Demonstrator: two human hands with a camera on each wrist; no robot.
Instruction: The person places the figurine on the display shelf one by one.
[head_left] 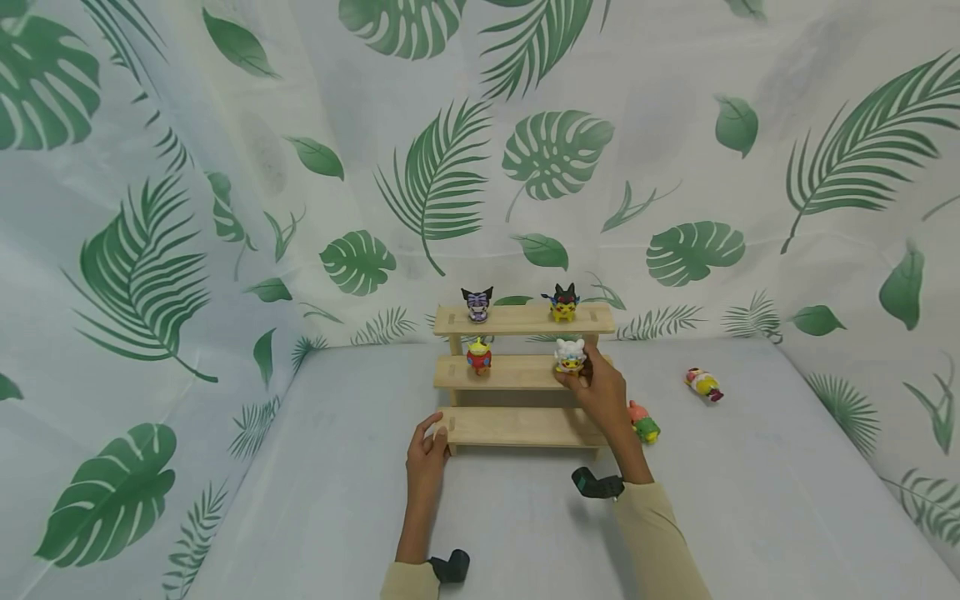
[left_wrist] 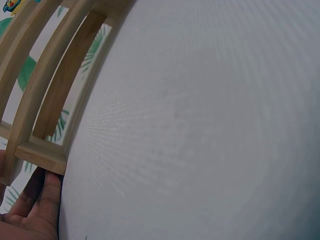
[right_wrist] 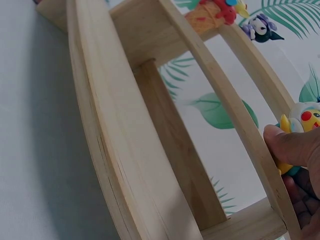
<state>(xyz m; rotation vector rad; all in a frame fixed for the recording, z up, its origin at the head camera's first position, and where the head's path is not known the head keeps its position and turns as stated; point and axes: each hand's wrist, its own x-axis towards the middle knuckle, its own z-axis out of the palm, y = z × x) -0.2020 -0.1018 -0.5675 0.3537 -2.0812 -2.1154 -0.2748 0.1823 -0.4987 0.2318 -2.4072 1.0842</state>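
A three-tier wooden display stand (head_left: 525, 427) stands on the white surface. My right hand (head_left: 602, 392) pinches a yellow figurine in a white hood (head_left: 570, 355) at the right end of the middle tier; in the right wrist view, the thumb (right_wrist: 287, 145) lies against that figurine's side. At the left end of the bottom tier, my left hand (head_left: 426, 458) grips the stand, with its fingers (left_wrist: 49, 200) against the end piece. A red and yellow-green figurine (head_left: 479, 357) occupies the middle tier's left. On top are a purple-and-black figurine (head_left: 477, 306) and a black-hooded yellow figurine (head_left: 564, 303).
Right of the stand lies a pink-and-green figurine (head_left: 644, 422), partly behind my right wrist. Farther right, a yellow, white and dark red figurine (head_left: 704, 384) lies on its side. A leaf-printed white cloth (head_left: 465, 208) hangs behind the stand.
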